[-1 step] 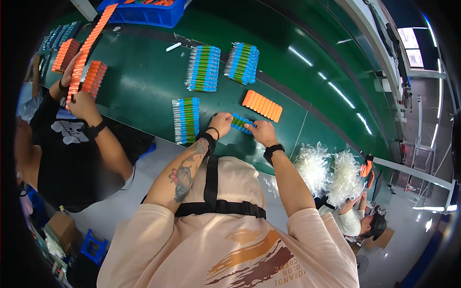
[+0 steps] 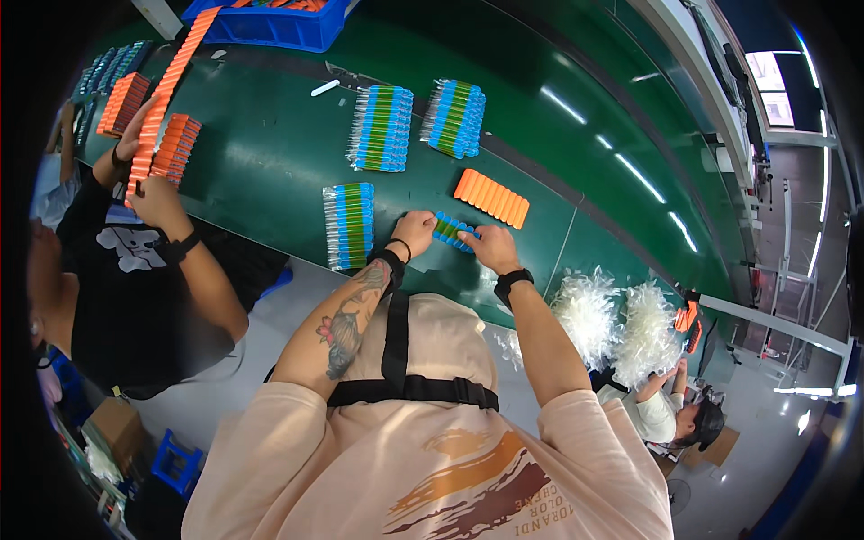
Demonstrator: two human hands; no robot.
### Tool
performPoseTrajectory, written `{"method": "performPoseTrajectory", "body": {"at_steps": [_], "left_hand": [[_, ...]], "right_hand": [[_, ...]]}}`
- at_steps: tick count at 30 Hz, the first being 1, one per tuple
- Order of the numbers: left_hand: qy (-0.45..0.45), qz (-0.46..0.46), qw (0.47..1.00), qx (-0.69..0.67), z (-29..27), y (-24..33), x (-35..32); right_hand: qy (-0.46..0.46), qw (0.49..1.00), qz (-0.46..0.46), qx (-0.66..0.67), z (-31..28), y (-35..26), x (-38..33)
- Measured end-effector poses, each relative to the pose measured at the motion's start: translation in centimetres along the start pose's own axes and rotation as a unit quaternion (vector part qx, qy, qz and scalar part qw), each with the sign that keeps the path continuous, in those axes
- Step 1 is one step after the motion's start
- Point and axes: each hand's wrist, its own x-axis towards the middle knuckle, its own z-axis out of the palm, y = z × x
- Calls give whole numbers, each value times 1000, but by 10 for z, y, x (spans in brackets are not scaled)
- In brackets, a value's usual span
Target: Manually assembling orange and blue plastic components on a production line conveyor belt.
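A short row of slim blue pieces with a green band (image 2: 453, 231) lies between my two hands, low over the table near its front edge. My left hand (image 2: 415, 233) has its fingers closed on the row's left end. At the right end, my right hand (image 2: 495, 248) pinches it between thumb and fingers. Just beyond my right hand lies a row of orange pieces (image 2: 491, 198), side by side. To the left of my left hand is a stack of blue-and-green pieces in clear wrapping (image 2: 349, 226). Two similar stacks, one left (image 2: 382, 128) and one right (image 2: 454, 118), lie farther back.
The green table (image 2: 261, 144) runs across in front of me. On the left a co-worker holds a long orange strip (image 2: 167, 90) beside orange stacks (image 2: 176, 147). A blue bin (image 2: 306, 32) stands far left. Heaps of clear plastic wrappers (image 2: 585, 315) lie right, near another person.
My hands and the row between them stay in place. The co-worker's hands on the left, with the orange strip, have shifted very slightly.
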Motion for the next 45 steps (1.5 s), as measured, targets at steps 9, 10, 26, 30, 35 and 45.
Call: {"method": "performPoseTrajectory", "body": {"at_steps": [9, 10, 26, 30, 35, 45], "left_hand": [[29, -69, 997, -8, 5, 3, -1], [28, -69, 997, -8, 4, 4, -2], [47, -126, 991, -4, -9, 43, -8], [18, -90, 993, 68, -8, 47, -9], [-17, 43, 981, 187, -14, 53, -22], [-39, 342, 814, 467, -21, 28, -4]], "right_hand": [[-109, 993, 30, -37, -15, -2, 20], [-83, 995, 23, -45, -17, -6, 18], [38, 998, 55, -5, 0, 10, 2], [122, 991, -29, -47, 15, 7, -18], [203, 960, -140, -130, 15, 6, -43], [151, 964, -166, -146, 16, 36, -43]]}}
